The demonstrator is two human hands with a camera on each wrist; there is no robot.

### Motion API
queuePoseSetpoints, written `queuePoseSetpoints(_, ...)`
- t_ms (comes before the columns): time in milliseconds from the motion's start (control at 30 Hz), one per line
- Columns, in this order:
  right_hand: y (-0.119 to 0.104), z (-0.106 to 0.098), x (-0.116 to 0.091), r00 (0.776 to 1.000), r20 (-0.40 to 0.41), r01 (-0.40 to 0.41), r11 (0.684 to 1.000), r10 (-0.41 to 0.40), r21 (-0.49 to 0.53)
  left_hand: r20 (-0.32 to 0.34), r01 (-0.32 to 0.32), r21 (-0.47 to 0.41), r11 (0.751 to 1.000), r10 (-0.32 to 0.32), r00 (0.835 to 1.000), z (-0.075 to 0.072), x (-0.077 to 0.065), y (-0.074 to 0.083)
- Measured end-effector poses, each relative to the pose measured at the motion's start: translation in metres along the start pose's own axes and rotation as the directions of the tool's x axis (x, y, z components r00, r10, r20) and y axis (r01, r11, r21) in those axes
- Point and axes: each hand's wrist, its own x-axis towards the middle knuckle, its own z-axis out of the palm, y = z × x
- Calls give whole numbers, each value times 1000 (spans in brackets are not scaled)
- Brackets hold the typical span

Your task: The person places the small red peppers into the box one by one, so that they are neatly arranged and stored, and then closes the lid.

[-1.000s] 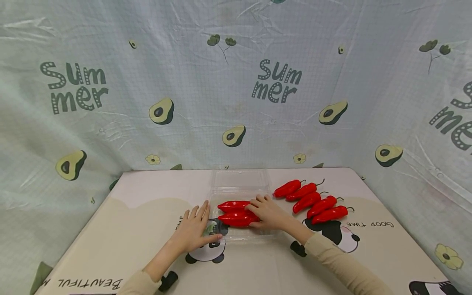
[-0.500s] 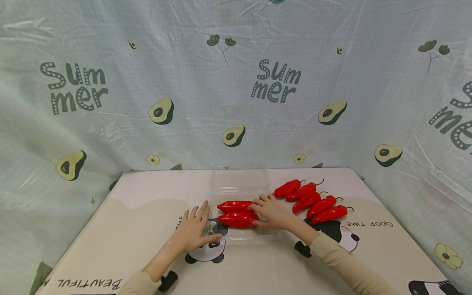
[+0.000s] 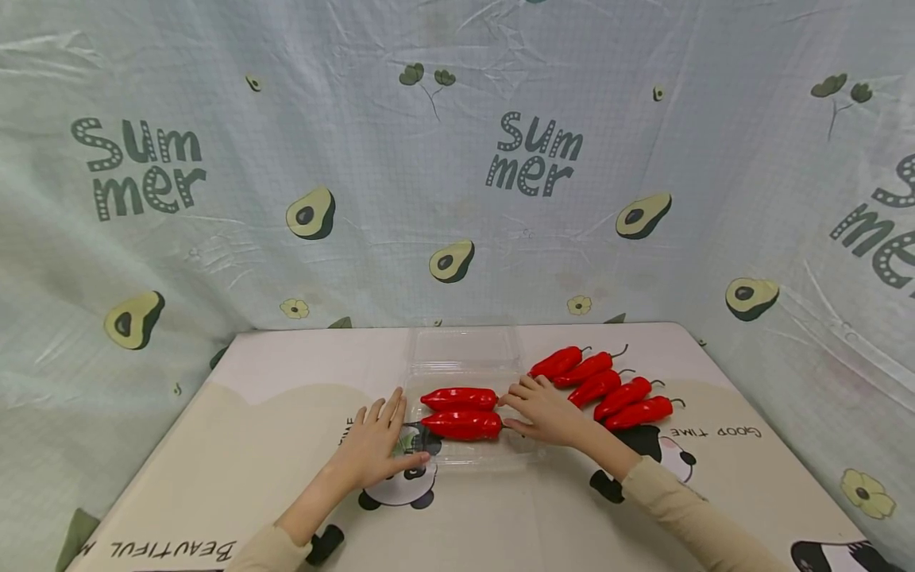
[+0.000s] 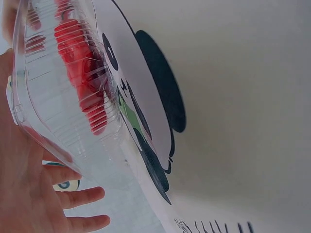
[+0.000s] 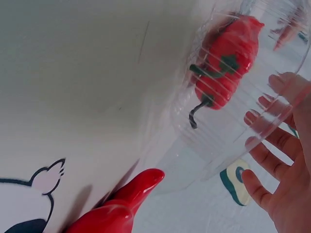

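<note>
Two glossy red chili peppers (image 3: 460,399) lie side by side in a clear plastic clamshell box (image 3: 472,456), their stem ends to the right. In the right wrist view, dark and green stems top the red chili peppers (image 5: 226,58) behind the ribbed wall. My left hand (image 3: 368,449) rests along the box's left side, fingers extended and thumb at the near corner. The left wrist view has the left hand (image 4: 29,189) beside the clear wall. My right hand (image 3: 549,415) is at the box's right edge by the stems, fingers loosely bent and holding nothing.
Several more red chili peppers (image 3: 599,387) lie in a slanting row to the right of the box. The clear lid (image 3: 465,347) is folded back behind it. A printed cloth (image 3: 286,445) covers the table, and a patterned curtain (image 3: 386,199) hangs behind.
My right hand has let go of the chili peppers and drawn back to the right, uncovering their stem ends. The left hand and the box have stayed in place.
</note>
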Motion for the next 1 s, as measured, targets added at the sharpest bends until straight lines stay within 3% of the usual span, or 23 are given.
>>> queuePoseSetpoints(433,17,-4,-25,987,-158,-8,1000,5,-19,1,-1,-5,1000,1,1000,-2,0,1)
queuePoseSetpoints(1000,32,-8,-57,982,-183,-56,998,48,-39,0,2,-5,1000,-2,1000,0,1,1)
